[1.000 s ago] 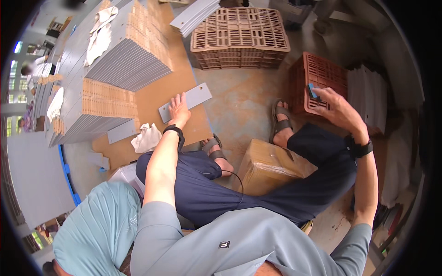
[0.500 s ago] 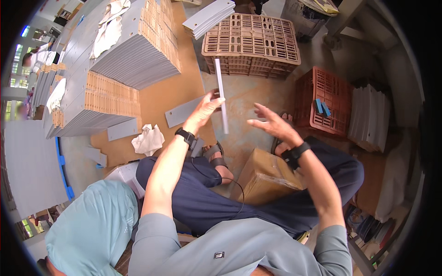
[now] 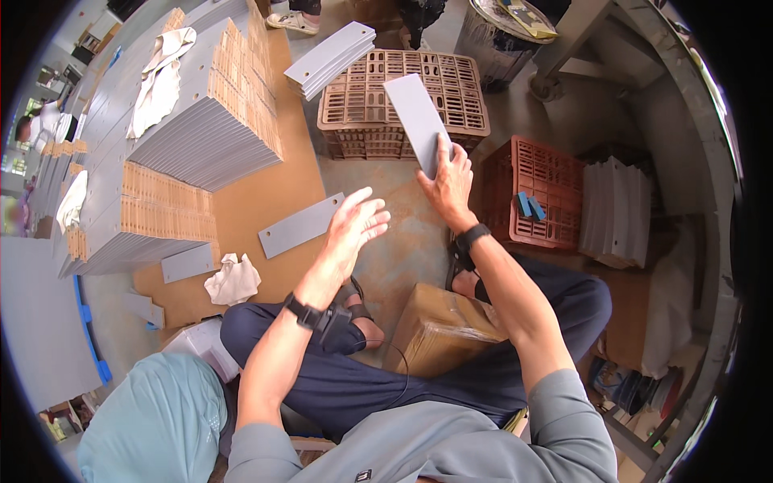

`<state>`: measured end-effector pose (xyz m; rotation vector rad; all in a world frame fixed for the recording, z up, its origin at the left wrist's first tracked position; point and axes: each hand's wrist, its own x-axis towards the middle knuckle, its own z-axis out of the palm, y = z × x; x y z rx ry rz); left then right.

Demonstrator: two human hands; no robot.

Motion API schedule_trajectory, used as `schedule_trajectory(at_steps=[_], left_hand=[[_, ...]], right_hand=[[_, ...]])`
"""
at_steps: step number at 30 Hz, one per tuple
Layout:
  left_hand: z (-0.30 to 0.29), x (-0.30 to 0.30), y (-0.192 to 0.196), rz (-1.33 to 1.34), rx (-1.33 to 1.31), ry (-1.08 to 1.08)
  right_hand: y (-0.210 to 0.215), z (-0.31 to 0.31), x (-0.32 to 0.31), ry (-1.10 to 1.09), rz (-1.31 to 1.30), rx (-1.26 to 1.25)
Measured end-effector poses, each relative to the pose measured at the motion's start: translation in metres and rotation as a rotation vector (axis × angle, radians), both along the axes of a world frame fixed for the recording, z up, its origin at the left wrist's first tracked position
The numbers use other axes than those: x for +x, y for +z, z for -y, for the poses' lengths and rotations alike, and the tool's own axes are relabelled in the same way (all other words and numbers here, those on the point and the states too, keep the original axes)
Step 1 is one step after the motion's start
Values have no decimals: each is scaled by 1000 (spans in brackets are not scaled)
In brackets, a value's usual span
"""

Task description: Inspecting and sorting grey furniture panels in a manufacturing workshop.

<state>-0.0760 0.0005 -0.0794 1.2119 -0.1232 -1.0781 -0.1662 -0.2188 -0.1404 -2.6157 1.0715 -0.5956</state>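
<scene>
Holding, in the head view, a grey panel (image 3: 412,109) by its near end in the right hand (image 3: 448,181), with the thumb at the left edge, the index finger along the face and the other fingers curled at the right edge. Have it raised and tilted, with its far end pointing left, across the view of a brown crate (image 3: 362,145). Holding nothing in the left hand (image 3: 354,225), open with fingers slightly apart, by the right end of a grey strip (image 3: 298,228) with holes, laid flat on a brown board (image 3: 250,197); cannot tell whether touching it. See a crumpled white cloth (image 3: 233,279) near left on the board, and tall panel stacks (image 3: 173,193) farther left. See loose strips (image 3: 332,60) piled over the brown crate's far left corner. See to the right a reddish crate (image 3: 555,173) bearing two blue blocks (image 3: 536,208), with upright grey boards (image 3: 616,209) just beside it. Have a taped cardboard box (image 3: 439,334) between the legs and a black band (image 3: 469,236) on the right wrist.
</scene>
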Motion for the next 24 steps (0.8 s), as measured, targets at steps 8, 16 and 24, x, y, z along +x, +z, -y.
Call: schedule_trajectory(at_steps=[8, 16, 24], left_hand=[[-4, -16, 0, 5, -35, -71], [24, 2, -23, 145, 96, -1], [65, -11, 8, -32, -197, 23]], right_hand=[[-14, 26, 5, -61, -357, 210], [49, -7, -35, 337, 763, 2010], [67, -22, -79, 234, 579, 1935]])
